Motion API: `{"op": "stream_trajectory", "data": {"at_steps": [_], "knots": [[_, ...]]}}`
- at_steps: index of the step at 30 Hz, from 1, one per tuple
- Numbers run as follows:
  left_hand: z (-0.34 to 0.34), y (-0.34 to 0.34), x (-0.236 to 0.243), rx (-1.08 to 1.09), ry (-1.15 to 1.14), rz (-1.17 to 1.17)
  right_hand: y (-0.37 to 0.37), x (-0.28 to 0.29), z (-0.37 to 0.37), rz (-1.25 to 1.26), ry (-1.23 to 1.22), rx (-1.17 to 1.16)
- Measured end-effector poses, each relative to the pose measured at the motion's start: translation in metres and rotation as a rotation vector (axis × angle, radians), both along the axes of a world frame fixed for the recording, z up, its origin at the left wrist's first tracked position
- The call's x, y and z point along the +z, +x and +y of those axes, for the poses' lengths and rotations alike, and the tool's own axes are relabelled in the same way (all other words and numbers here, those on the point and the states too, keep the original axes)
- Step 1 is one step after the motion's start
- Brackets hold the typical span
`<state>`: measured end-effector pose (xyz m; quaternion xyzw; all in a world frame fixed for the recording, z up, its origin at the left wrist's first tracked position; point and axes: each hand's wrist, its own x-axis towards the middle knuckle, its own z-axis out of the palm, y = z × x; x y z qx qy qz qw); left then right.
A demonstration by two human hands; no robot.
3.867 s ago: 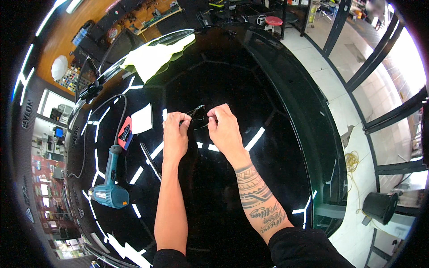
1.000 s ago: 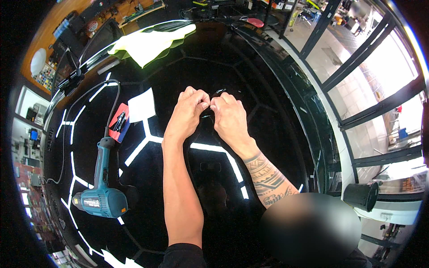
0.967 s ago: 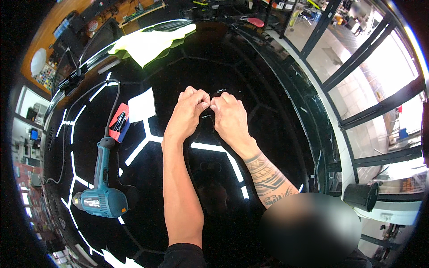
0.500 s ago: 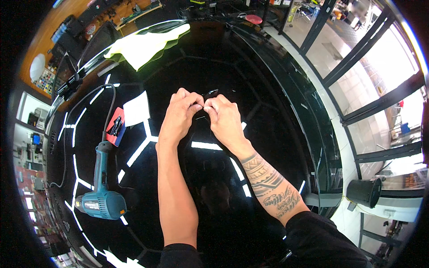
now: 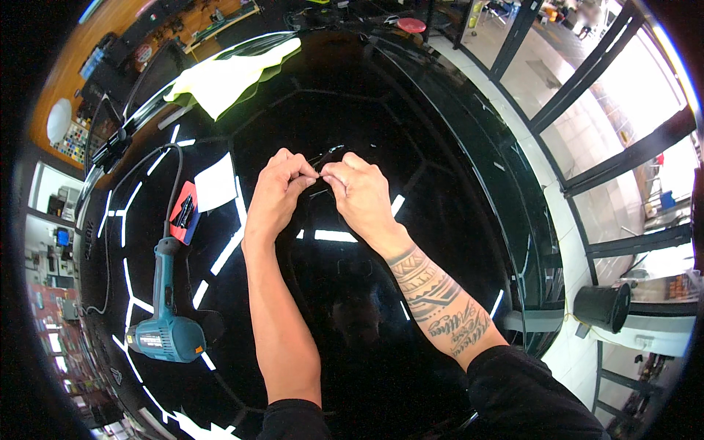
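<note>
Both hands are pinched with their fingertips close together above a glossy black car panel [image 5: 352,275]. My left hand [image 5: 276,196] has thumb and forefinger pressed together. My right hand [image 5: 361,198] pinches right beside it. Whatever they hold is too small and dark to name; a thin dark line shows at the fingertips. Just beyond the fingers lies a small shiny black scrap or crease [image 5: 335,149] on the panel, its kind unclear.
To the left lie a teal heat gun [image 5: 169,339] with a dark cord, a red and blue flat piece [image 5: 179,224] with something black on it, and a white sheet [image 5: 218,183]. A yellow-green cloth [image 5: 224,81] drapes farther off. A black bucket [image 5: 603,308] stands right, beyond the panel.
Both hands have shifted a little to the left, still pinched close together. The whole view has shifted slightly too.
</note>
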<state>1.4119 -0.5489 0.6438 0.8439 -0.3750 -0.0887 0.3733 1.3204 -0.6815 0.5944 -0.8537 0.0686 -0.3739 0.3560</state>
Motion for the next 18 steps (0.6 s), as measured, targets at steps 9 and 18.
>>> {"op": "stream_trajectory", "data": {"at_steps": [9,18], "knots": [[-0.002,0.0,0.0,0.091,-0.087,0.015,0.002,0.001,0.001,0.091,0.129,0.056],[-0.012,-0.004,0.002,0.258,0.066,0.018,0.001,-0.001,0.0,0.052,0.078,0.036]]}}
